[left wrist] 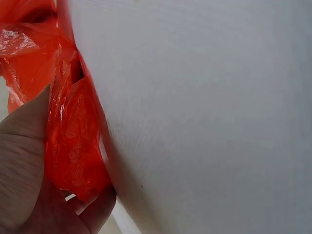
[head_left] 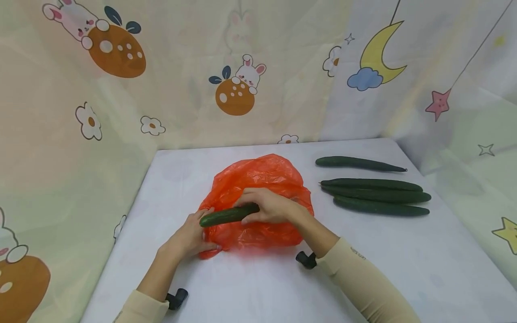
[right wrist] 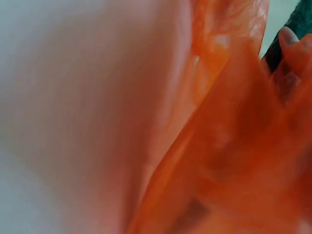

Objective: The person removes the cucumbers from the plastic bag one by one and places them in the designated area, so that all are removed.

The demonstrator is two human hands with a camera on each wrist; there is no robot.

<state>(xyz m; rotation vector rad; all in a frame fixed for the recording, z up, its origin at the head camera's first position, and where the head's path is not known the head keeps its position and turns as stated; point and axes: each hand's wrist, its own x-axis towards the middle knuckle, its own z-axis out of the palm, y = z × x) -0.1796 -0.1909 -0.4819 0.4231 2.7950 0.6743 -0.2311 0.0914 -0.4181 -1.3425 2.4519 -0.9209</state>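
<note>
A crumpled red plastic bag (head_left: 266, 172) lies in the middle of the white table. My right hand (head_left: 266, 206) grips a dark green cucumber (head_left: 226, 216) by one end, holding it over the bag with the other end pointing left. That cucumber's front end overlaps my left hand (head_left: 190, 235) in the head view. At the bag's left side, my left hand pinches the edge of the plastic; the left wrist view shows the bag (left wrist: 73, 141) between thumb and fingers. Red plastic (right wrist: 234, 126) hides most of my right hand in the right wrist view, with cucumber (right wrist: 300, 19) showing at the corner.
On the right of the table (head_left: 242, 291), one cucumber (head_left: 359, 163) lies alone at the back. Three more cucumbers (head_left: 375, 195) lie side by side in front of it. A printed cloth (head_left: 177, 89) hangs behind and beside the table.
</note>
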